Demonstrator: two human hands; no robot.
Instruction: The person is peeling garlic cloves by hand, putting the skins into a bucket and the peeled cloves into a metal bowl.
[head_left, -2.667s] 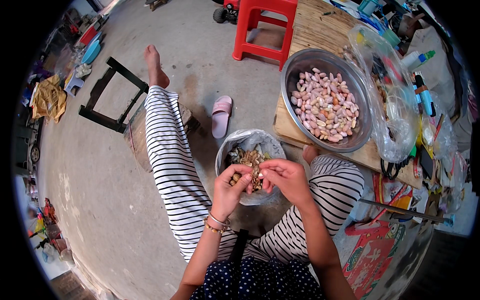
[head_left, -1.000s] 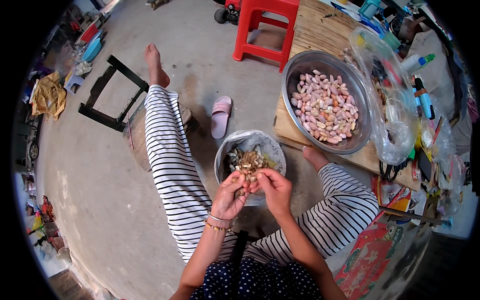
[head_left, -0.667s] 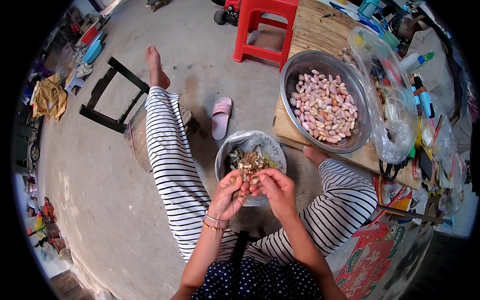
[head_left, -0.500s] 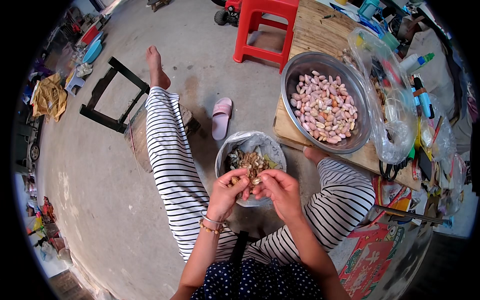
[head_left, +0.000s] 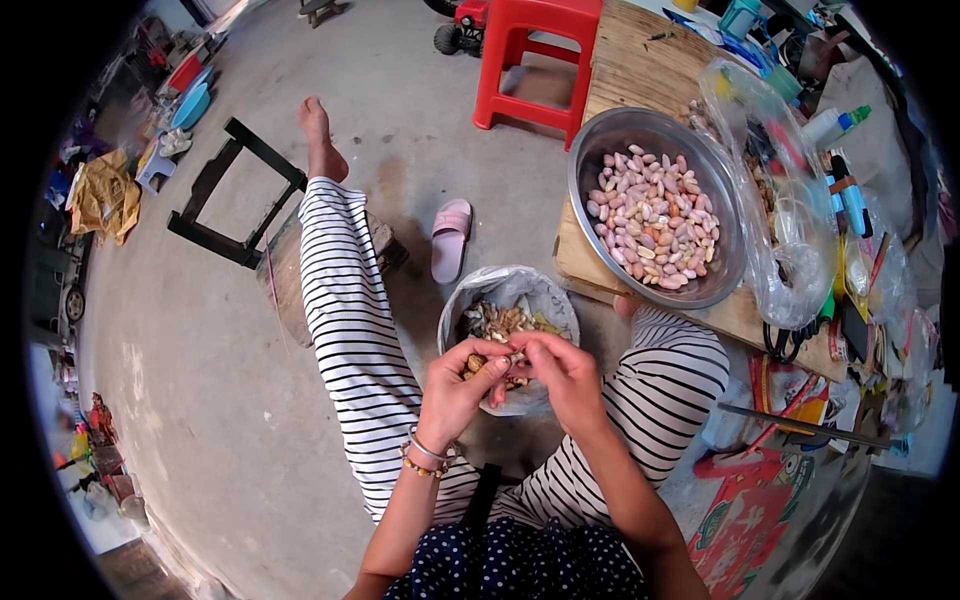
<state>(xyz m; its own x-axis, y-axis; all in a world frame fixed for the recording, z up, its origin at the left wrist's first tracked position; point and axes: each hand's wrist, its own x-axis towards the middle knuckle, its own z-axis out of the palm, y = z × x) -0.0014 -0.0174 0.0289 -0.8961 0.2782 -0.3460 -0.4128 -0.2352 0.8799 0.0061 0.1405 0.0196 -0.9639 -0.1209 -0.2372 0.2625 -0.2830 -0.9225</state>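
My left hand (head_left: 455, 390) is closed, with unshelled peanuts (head_left: 474, 364) tucked in its curled fingers. My right hand (head_left: 566, 382) meets it, thumb and forefinger pinched at a small pale peanut shell (head_left: 517, 357) between the fingertips. The fingers partly cover that piece, so whether a kernel is inside cannot be seen. Both hands hover over the near side of a bin with a whitish plastic liner (head_left: 462, 300), where broken peanut shells (head_left: 495, 319) lie. Up to the right, a steel bowl (head_left: 585, 190) holds many pinkish shelled peanuts (head_left: 655, 215).
The bowl stands on a wooden table (head_left: 630, 70) beside a clear plastic bag (head_left: 800, 270) and clutter. A red stool (head_left: 490, 90) is beyond. Ahead lie a pink slipper (head_left: 450, 240), a wooden block (head_left: 385, 245) and a dark wooden frame (head_left: 240, 195). My striped legs flank the bin.
My fingertips have come closer together, and the peanut held at the right fingertips is now more covered and looks paler. The whole view has shifted slightly; my right knee has moved inward.
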